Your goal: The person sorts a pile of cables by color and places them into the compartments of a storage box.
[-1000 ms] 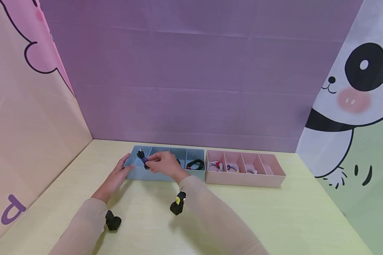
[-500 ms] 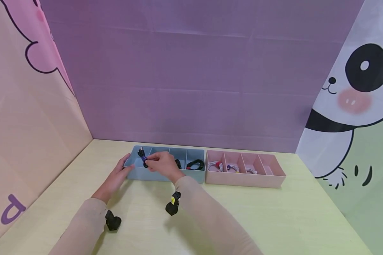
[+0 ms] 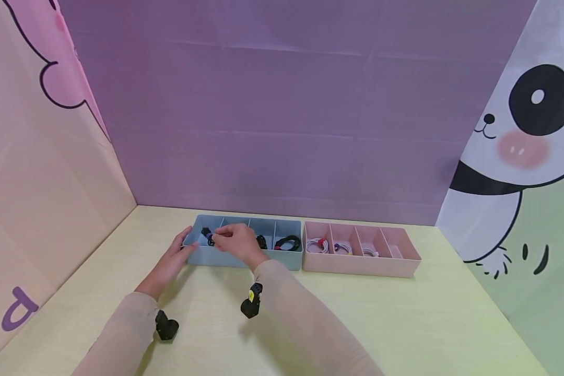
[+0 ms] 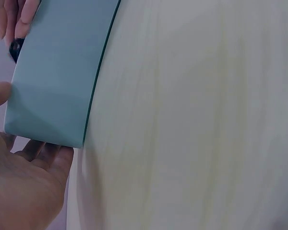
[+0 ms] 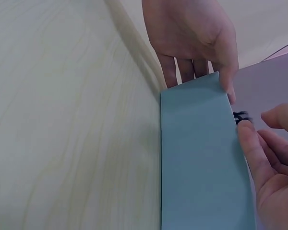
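At the left end of a blue divided box (image 3: 244, 258), my left hand (image 3: 171, 258) grips the corner. In the right wrist view, the thumb of that left hand (image 5: 192, 28) lies along the top rim and its fingers against the end wall. A bundled black cable (image 3: 208, 236) with a purple tie is in the leftmost blue compartment, low beside my right fingertips. Over the front rim reaches my right hand (image 3: 237, 243); its thumb and forefinger stand apart in the right wrist view, the cable just beyond them. The front wall hides part of the cable.
Other blue compartments hold a black cable (image 3: 261, 242) and a coiled black cable (image 3: 288, 243) with a red tie. Touching or nearly touching on the right is a pink divided box (image 3: 362, 265) with several white cables. A purple backdrop (image 3: 282, 130) rises behind the table.
The black cable has dropped lower into the leftmost blue compartment, away from my right fingertips. My right forearm has shifted slightly left. My left hand stays at the box's end.
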A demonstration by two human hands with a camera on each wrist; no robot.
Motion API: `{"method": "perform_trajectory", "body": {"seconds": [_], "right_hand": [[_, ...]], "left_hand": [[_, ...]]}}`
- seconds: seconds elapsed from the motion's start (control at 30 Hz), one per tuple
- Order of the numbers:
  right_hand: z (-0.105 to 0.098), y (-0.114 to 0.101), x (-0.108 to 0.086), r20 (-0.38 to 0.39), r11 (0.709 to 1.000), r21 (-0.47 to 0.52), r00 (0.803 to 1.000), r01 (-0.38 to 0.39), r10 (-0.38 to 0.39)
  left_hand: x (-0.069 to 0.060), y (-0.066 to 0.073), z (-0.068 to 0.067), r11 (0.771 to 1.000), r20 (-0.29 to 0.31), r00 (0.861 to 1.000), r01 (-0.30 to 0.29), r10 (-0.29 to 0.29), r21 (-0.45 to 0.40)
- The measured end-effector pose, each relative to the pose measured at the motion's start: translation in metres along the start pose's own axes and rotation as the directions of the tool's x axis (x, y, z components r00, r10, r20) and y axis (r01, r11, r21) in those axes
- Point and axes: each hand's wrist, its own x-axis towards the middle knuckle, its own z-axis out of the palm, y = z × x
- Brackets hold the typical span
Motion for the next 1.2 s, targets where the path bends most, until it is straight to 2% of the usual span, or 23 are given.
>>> {"method": "perform_trajectory", "body": {"seconds": [0.2, 0.5, 1.03, 1.2], "right_hand": [[0.0, 0.0, -0.002, 0.028, 0.999, -0.021, 0.999, 0.039, -0.039], [-0.004, 0.002, -0.004, 0.071, 0.996, -0.053, 0.995, 0.066, -0.062], [-0.016, 0.009, -0.006, 0.11, 0.997, -0.053, 0.993, 0.056, -0.05], [-0.02, 0.01, -0.009, 0.123, 0.994, -0.059, 0.989, 0.087, -0.079]], "left_hand": [[-0.001, -0.001, 0.0, 1.0, -0.001, 1.0, -0.014, 0.014, -0.004], [0.002, -0.004, 0.001, 1.0, 0.0, 1.0, -0.001, 0.001, 0.002], [0.006, -0.006, 0.001, 1.0, 0.009, 1.0, 0.007, -0.007, -0.002], [0.007, -0.006, 0.002, 1.0, 0.007, 1.0, 0.008, -0.008, -0.006]]}}
